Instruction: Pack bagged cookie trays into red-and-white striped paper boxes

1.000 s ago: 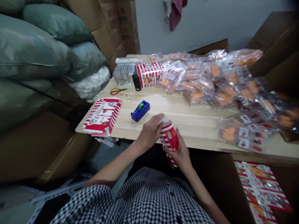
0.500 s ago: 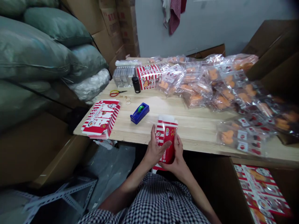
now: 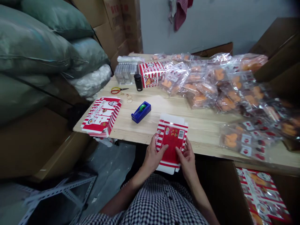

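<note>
A red and white striped cardboard box (image 3: 172,140) is held between my two hands at the table's front edge. Its printed red panel with a barcode faces up, and white flaps stick out at the far and near ends. My left hand (image 3: 153,154) grips the left side, thumb on the panel. On the right side my right hand (image 3: 187,156) holds on, its thumb also pressed on the panel. Beyond the box sits a blue tape dispenser (image 3: 141,112) with a green core. To the left lies a stack of flat striped cartons (image 3: 102,115).
Scissors (image 3: 119,90), a black bottle (image 3: 138,82), an assembled striped box (image 3: 152,75) and clear plastic cases (image 3: 126,73) stand farther back. Bagged orange toy pieces (image 3: 199,97) cover the right side. Below right, an open carton holds striped boxes (image 3: 263,193). Green sacks (image 3: 53,18) pile up left.
The box has turned from a narrow, tilted view to show its wide red panel and barcode. My right hand has shifted to the right, its thumb now on the panel. The view moved slightly.
</note>
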Demonstrator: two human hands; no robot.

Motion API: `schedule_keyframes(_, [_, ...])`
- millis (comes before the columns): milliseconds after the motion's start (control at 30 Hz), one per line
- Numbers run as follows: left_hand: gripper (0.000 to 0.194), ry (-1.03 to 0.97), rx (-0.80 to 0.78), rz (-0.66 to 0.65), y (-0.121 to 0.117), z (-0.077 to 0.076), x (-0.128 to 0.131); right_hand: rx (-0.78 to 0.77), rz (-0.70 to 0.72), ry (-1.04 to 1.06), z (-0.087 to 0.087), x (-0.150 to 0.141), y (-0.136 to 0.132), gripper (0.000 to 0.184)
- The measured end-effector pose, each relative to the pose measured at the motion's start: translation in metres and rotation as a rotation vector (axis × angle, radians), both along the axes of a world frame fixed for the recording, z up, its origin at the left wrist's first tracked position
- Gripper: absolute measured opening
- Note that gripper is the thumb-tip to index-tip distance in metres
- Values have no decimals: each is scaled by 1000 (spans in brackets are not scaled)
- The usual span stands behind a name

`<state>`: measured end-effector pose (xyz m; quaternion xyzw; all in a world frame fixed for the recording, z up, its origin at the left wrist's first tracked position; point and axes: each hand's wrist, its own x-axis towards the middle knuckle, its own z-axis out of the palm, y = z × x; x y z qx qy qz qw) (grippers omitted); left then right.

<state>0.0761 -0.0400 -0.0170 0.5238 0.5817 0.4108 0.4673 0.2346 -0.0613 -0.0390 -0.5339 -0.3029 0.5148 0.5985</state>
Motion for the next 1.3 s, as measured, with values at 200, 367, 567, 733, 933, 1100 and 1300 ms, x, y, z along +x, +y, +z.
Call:
schedule_keyframes(200, [72,-93,-26,-140,0,21,5,71,228,-36,21,4,-5,85])
schedule_keyframes(367, [42,-172,-7,-212,0,25,6,40,254,-17,29,0,-13,92])
schedule_keyframes(567, [34,-335,-96,-192,1,10,-2,-45,219,106,29,7,-13,62])
schedule_keyframes(733, [40,-354,-158,-194,-4,-1,-8,-64,273,189,28,19,2,51])
schedule_keyframes(933, [42,-482,-212,-232,5,-3,-21,-78,242,152,7,14,7,45])
schedule_keyframes(1100, [40,-531,-176,-177,19,-19,-23,-145,209,135,-15,7,3,49])
schedule_keyframes(1300, [40,-518,-213,-217,12,-25,-22,-148,307,231,-6,24,-2,52])
